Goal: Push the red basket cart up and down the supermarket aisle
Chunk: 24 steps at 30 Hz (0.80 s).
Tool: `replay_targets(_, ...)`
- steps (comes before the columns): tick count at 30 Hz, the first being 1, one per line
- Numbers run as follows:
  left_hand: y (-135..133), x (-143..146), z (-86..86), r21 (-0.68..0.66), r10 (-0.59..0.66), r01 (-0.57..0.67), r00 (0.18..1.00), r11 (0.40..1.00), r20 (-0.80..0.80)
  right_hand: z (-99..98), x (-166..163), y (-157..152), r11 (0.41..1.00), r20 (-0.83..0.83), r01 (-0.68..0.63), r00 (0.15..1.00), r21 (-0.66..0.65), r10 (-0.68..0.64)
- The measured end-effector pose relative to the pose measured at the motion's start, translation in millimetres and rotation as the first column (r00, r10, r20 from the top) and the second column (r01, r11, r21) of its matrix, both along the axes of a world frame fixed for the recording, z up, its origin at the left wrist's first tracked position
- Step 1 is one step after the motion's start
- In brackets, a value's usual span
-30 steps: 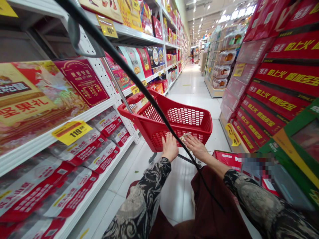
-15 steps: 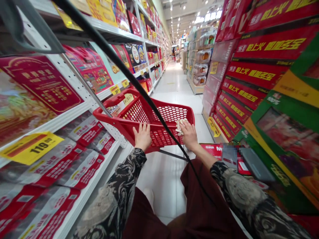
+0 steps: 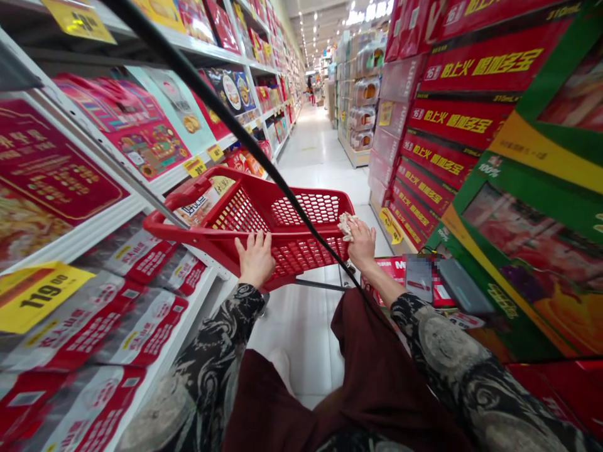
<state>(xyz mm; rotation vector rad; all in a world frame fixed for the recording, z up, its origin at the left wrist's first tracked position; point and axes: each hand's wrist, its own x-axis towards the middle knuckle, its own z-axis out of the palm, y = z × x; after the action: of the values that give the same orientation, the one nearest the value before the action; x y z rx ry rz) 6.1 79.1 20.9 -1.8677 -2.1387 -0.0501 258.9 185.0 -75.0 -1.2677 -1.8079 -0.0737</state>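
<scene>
A red plastic shopping basket on wheels (image 3: pixel 301 216) stands in the aisle in front of me. My left hand (image 3: pixel 255 258) grips its near rim, fingers curled over the edge. On the basket's right near corner my right hand (image 3: pixel 362 241) presses a crumpled whitish cloth (image 3: pixel 346 224) against the rim. Both arms wear dark patterned sleeves. A black cable (image 3: pixel 245 135) crosses the view diagonally in front of the basket.
Shelves of red gift boxes and packs (image 3: pixel 117 301) line the left, with a yellow 119.00 price tag (image 3: pixel 35 295). Stacked red and green cartons (image 3: pixel 494 144) fill the right. White tiled aisle floor (image 3: pixel 325 157) runs ahead; a distant person stands far down it.
The basket has tipped and shifted left. My right hand with the cloth rose from the basket's near wall to its right rim corner; my left hand stayed on the near rim.
</scene>
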Motion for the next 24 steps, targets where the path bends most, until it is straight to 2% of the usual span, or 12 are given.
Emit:
replay_targets(3,-2,4,-2.1,0.020,0.021,-0.021,1.000,1.000,0.012,3.5,-10,-2,1.000,0.013,0.008,1.000,-0.004,-0.008)
replay_targets(6,-3,8,-2.3,0.034,0.042,-0.043,0.999,0.998,0.026,12.6,-33,-6,1.000,0.029,-0.015,0.999,-0.015,0.016)
replay_targets(11,-5,10,-1.6,0.053,0.038,-0.040,0.999,0.998,0.029,24.3,-70,-12,0.986,0.089,-0.169,0.981,-0.012,0.170)
replay_targets(15,-10,8,-0.6,0.066,0.026,-0.028,0.999,0.997,0.026,23.6,-64,-16,0.967,0.122,-0.254,0.959,-0.032,0.256)
replay_targets(19,-12,12,1.8,0.085,0.011,-0.016,0.999,0.996,0.051,19.2,-42,-14,0.991,0.008,-0.133,0.991,-0.024,0.133)
replay_targets(21,-9,24,3.2,0.131,-0.017,0.004,0.996,0.991,0.092,18.9,-41,-15,0.996,-0.065,-0.091,0.994,-0.024,0.089)
replay_targets(24,4,55,4.6,0.202,-0.172,0.139,0.972,0.970,0.159,19.9,-54,-21,0.987,-0.085,-0.160,0.984,-0.018,0.158)
